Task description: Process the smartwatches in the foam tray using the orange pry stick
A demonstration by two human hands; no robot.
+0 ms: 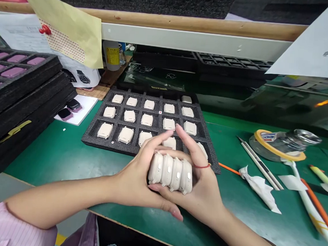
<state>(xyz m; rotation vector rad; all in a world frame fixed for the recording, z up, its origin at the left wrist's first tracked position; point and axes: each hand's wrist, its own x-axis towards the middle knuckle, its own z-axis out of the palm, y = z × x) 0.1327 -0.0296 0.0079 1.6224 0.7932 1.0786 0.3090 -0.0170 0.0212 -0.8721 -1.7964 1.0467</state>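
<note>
Several cream smartwatch cases (172,172) stand side by side in a row between my two hands, with their side buttons facing me. My left hand (134,182) is closed round the row's left end, its thumb stretched below. From the right, my right hand (203,185) wraps the same row, with a red band on one finger. Just behind the hands lies a black foam tray (95,140) divided into compartments. Most compartments hold one cream watch case (126,135) each; a few in the back row hold none. My hands partly cover the tray's front right.
Stacked foam trays (22,102) with purple cases rise at the left, beside two dark-faced watches (65,113) on white paper. At right lie a glass jar with a metal top (304,140), yellow tape (260,139), a toothbrush (309,208) and crumpled tissue (260,189). A shelf (170,37) overhangs the back.
</note>
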